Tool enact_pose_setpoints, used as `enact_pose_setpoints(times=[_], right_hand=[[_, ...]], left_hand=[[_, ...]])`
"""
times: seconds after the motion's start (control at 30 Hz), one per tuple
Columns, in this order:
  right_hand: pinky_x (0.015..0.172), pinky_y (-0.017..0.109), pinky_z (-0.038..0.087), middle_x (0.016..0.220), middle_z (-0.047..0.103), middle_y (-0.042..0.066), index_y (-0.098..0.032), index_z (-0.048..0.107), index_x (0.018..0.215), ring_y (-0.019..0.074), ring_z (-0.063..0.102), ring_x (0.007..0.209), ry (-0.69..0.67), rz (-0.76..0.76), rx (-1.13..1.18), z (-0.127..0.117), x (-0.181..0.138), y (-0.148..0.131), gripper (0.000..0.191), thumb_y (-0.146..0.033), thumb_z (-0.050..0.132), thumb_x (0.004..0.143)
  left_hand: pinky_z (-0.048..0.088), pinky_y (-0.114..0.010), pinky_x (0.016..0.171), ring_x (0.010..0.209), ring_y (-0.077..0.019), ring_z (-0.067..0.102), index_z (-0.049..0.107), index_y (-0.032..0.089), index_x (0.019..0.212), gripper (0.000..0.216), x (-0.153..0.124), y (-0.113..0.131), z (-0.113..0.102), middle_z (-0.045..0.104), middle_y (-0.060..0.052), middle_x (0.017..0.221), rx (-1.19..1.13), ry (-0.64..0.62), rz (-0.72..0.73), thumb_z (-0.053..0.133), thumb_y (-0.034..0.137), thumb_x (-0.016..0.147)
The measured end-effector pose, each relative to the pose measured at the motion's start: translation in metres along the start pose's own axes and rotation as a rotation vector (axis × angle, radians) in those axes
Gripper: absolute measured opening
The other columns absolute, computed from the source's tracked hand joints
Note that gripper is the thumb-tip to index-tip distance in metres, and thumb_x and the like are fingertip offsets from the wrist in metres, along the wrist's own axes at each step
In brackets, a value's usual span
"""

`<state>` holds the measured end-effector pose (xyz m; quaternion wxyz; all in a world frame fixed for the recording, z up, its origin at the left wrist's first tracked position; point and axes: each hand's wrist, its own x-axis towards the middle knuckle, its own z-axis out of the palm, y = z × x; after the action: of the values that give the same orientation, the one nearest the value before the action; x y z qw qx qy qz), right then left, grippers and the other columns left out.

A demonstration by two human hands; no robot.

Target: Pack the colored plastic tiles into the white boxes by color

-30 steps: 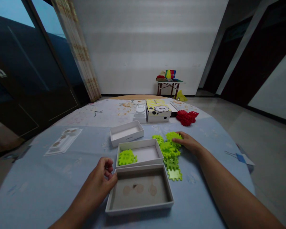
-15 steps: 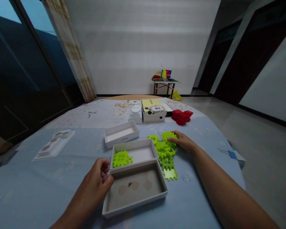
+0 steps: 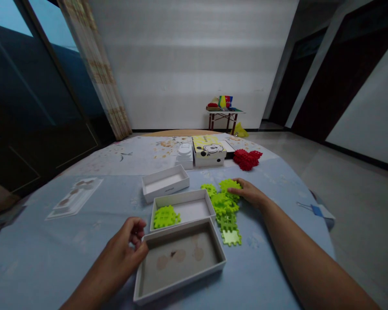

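Note:
My left hand (image 3: 124,249) is closed at the upper left corner of a shallow white box with a grey-brown inside (image 3: 177,262), its thumb over the rim and fingers curled. Just beyond that box lies a second white box (image 3: 197,204), with light green interlocking plastic pieces (image 3: 166,216) in its left end. On the right, my right hand (image 3: 248,191) pinches a green interlocking piece (image 3: 229,188) at the top of a loose pile of green pieces (image 3: 224,206); its thumb lies on top and the other fingers are partly hidden.
A third white box (image 3: 166,183) sits farther back. Behind it are a white moulded object (image 3: 185,151), a yellow cartoon box (image 3: 209,150) and a red heap of pieces (image 3: 246,159). A clear plastic sheet (image 3: 76,198) lies left. Blue cloth (image 3: 271,267) covers the table's near part.
My left hand has shifted slightly left and towards me, and the grey-lined box has slid and turned a little with it. My right hand stays on the green piece.

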<state>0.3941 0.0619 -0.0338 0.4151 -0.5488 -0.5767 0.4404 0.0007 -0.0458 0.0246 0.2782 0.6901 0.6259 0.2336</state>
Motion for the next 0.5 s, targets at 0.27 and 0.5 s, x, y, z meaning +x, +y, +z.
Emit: enact_pose_setpoints(times=[0.27, 0.5], right_hand=[[0.079, 0.034, 0.049, 0.102, 0.067, 0.007, -0.019, 0.058, 0.103, 0.0239, 0.063, 0.090, -0.002, 0.008, -0.013, 0.000, 0.000, -0.002, 0.046, -0.039, 0.073, 0.065], [0.079, 0.035, 0.050, 0.102, 0.067, 0.008, -0.019, 0.057, 0.105, 0.0247, 0.063, 0.090, 0.009, 0.019, -0.009, 0.002, -0.003, -0.004, 0.047, -0.038, 0.073, 0.065]], left_hand=[[0.049, -0.029, 0.059, 0.074, -0.0181, 0.056, 0.042, 0.021, 0.094, 0.036, -0.004, -0.012, -0.018, 0.055, -0.002, 0.083, -0.042, 0.002, -0.046, 0.054, 0.041, 0.067], [0.046, -0.029, 0.059, 0.069, -0.0165, 0.057, 0.043, 0.022, 0.088, 0.022, -0.003, 0.006, 0.007, 0.056, 0.000, 0.080, 0.018, 0.050, -0.010, 0.047, 0.032, 0.069]])
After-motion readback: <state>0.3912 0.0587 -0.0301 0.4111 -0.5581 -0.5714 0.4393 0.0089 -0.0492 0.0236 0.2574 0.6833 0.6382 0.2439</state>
